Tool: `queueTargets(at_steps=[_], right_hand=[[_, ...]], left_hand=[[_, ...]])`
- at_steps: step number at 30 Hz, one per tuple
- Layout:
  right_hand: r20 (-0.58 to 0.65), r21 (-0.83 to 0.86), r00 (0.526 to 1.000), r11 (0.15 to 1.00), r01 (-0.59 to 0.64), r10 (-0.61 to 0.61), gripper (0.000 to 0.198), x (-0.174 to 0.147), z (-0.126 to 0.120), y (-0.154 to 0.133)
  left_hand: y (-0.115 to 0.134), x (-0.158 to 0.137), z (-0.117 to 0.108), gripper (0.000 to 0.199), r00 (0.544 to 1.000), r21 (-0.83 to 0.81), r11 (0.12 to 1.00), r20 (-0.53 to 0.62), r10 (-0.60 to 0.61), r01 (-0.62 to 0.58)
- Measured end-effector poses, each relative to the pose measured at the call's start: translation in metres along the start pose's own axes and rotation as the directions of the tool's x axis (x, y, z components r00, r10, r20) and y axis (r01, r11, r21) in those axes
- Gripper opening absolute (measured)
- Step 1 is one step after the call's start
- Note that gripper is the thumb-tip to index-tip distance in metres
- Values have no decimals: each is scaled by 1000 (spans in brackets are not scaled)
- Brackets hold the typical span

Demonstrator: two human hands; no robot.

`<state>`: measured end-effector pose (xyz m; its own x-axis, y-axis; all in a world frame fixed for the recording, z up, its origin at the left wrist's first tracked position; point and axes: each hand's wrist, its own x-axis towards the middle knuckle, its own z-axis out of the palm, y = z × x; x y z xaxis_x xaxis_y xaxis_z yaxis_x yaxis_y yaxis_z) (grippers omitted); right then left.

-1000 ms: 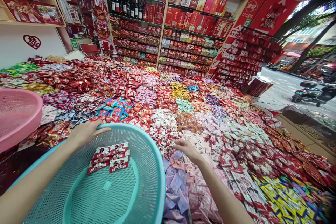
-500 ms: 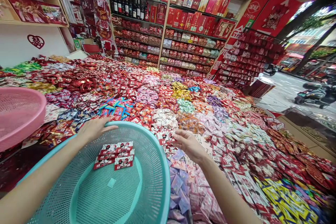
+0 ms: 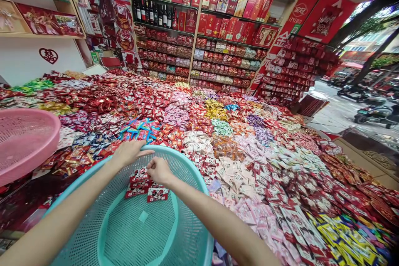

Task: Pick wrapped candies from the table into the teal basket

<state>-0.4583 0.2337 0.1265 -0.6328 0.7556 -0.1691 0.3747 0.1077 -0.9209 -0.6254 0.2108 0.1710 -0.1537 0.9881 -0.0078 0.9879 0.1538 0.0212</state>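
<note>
My left hand (image 3: 129, 153) is closed on the far rim of a teal plastic basket (image 3: 183, 158), thumb along the rim. Inside the basket, several red and white candy packets (image 3: 157, 194) lie overlapping near the far wall. My right hand (image 3: 160, 171) reaches in over them, its fingertips pinched at a red and white candy packet (image 3: 141, 173) at the back of the group. Part of that packet is hidden by the fingers. Beyond the rim on the right lie more red and white packets (image 3: 208, 164) and a heap of pale pink packets (image 3: 235, 174).
Wrapped candies (image 3: 174, 114) in many colours cover the wide display. A pink basket (image 3: 46, 143) stands at the left. Behind rise shelves with red boxes (image 3: 215, 25) and wine bottles (image 3: 152, 13). Scooters (image 3: 375, 112) stand in the street at right.
My right hand has moved left, carrying a red and white candy packet from the heap beyond the rim into the basket. The left hand stays on the rim; the view has shifted slightly.
</note>
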Motion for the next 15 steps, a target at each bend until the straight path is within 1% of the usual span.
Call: queueTargets(at_steps=[3,8,12,15], right_hand=[[-41,-70,999,997,-13,10,23,8,11,2],[-109,-122,994,993,-10,-4,21,8,17,12],[-100,-196,995,981,-7,-13,17,0,17,15],[-103,-310,994,951,14,-49,15,-6,16,13]], left_hand=[[3,0,-3,61,1000,31,999,0,8,-8],[4,0,-1,61,1000,46,999,-6,13,-13],[3,0,3,66,1000,37,999,-14,6,-5],[2,-1,5,65,1000,-1,1000,-19,-15,15]])
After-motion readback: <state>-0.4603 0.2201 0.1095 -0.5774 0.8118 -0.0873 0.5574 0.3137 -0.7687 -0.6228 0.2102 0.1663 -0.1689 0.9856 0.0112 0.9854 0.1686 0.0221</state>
